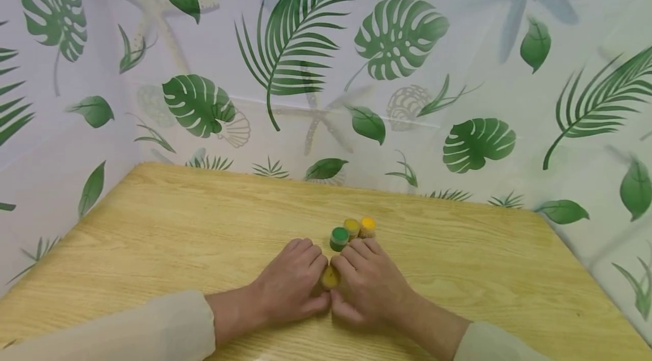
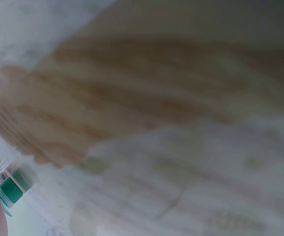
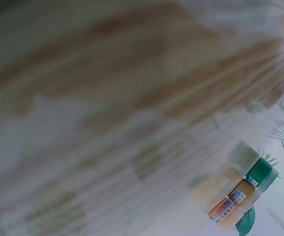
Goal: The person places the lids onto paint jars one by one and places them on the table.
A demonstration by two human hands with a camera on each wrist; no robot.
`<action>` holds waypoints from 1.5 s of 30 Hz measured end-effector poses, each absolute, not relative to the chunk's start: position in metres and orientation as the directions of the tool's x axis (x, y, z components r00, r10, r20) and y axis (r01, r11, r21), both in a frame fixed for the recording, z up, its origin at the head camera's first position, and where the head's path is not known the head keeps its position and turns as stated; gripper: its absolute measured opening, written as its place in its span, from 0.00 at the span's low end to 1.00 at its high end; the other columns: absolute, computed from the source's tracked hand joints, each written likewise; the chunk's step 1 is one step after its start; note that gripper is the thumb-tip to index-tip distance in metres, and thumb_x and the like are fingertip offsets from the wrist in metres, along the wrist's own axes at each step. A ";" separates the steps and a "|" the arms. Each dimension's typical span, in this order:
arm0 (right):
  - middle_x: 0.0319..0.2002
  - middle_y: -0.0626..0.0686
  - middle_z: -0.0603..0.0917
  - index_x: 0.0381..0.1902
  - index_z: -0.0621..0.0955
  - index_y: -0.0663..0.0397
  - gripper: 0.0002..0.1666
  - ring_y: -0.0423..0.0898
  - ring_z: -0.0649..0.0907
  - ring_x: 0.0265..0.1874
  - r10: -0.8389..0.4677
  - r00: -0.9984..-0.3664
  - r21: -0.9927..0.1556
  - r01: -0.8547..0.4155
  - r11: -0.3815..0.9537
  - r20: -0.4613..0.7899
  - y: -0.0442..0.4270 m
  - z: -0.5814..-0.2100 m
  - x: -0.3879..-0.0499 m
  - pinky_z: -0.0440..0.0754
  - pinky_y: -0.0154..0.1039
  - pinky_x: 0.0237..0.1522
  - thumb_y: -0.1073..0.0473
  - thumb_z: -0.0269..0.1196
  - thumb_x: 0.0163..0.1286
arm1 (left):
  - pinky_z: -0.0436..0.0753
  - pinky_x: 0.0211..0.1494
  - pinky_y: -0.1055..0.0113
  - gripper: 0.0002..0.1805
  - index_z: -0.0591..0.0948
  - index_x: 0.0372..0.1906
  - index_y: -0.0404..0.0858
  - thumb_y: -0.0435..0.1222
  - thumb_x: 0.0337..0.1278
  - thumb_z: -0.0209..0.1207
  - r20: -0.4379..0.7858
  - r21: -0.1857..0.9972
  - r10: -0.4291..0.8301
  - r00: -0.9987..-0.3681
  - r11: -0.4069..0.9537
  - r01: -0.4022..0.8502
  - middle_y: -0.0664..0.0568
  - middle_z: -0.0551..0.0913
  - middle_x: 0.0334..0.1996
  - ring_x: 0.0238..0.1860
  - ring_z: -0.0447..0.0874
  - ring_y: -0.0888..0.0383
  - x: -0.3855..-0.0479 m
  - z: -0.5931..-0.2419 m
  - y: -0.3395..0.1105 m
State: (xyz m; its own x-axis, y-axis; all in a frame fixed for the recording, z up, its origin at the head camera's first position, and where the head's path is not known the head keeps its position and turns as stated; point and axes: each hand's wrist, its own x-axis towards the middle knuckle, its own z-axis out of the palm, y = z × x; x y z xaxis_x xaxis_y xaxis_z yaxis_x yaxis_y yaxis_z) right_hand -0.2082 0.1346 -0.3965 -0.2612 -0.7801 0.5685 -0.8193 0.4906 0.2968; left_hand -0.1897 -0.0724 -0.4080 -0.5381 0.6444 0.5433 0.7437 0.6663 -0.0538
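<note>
A small ochre-yellow paint jar (image 1: pixel 330 277) sits between the two hands at the front middle of the table. My left hand (image 1: pixel 292 282) grips its left side, fingers curled and thumb toward me. From the right, my right hand (image 1: pixel 372 282) holds the same jar, and its knuckles nearly meet those of the left. Just beyond the hands stand three more paint jars: a green one (image 1: pixel 339 238), an ochre one (image 1: pixel 351 227) and an orange-yellow one (image 1: pixel 368 226). In the right wrist view, the green jar (image 3: pixel 259 172) shows at the lower right. Fingertips are mostly hidden.
The wood-grain table (image 1: pixel 204 225) extends to both sides and behind the jars. A cloth backdrop (image 1: pixel 316 140) printed with leaves and starfish rises along its far and left edges. Blurred patterned cloth fills most of both wrist views.
</note>
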 end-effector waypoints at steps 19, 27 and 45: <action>0.34 0.49 0.80 0.38 0.80 0.55 0.27 0.48 0.75 0.36 -0.765 -0.290 0.270 -0.815 0.512 0.574 0.135 -0.397 -0.210 0.72 0.43 0.43 0.38 0.51 0.62 | 0.72 0.45 0.65 0.19 0.77 0.33 0.43 0.55 0.50 0.64 0.546 -0.075 0.646 -0.533 0.671 0.737 0.57 0.75 0.30 0.34 0.69 0.59 -0.191 -0.409 -0.073; 0.36 0.49 0.80 0.40 0.80 0.58 0.23 0.48 0.76 0.38 -0.786 -0.271 0.266 -0.838 0.477 0.555 0.135 -0.397 -0.210 0.75 0.41 0.47 0.46 0.56 0.53 | 0.72 0.44 0.66 0.16 0.77 0.32 0.44 0.52 0.51 0.64 0.554 -0.060 0.639 -0.533 0.669 0.741 0.58 0.75 0.30 0.34 0.69 0.60 -0.191 -0.410 -0.073; 0.30 0.48 0.75 0.32 0.77 0.55 0.21 0.47 0.73 0.33 -0.777 -0.260 0.291 -0.822 0.490 0.573 0.134 -0.397 -0.211 0.73 0.40 0.41 0.42 0.53 0.64 | 0.71 0.43 0.66 0.18 0.76 0.28 0.43 0.53 0.47 0.65 0.569 -0.090 0.640 -0.517 0.673 0.734 0.58 0.73 0.26 0.31 0.67 0.59 -0.193 -0.411 -0.073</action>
State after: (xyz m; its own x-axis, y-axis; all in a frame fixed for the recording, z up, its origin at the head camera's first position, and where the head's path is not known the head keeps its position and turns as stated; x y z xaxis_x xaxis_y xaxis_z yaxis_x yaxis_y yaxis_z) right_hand -0.2110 0.1337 -0.3973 -0.2605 -0.7774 0.5726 -0.8217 0.4899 0.2913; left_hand -0.1932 -0.0726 -0.4112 -0.5167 0.6401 0.5686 0.7342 0.6729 -0.0904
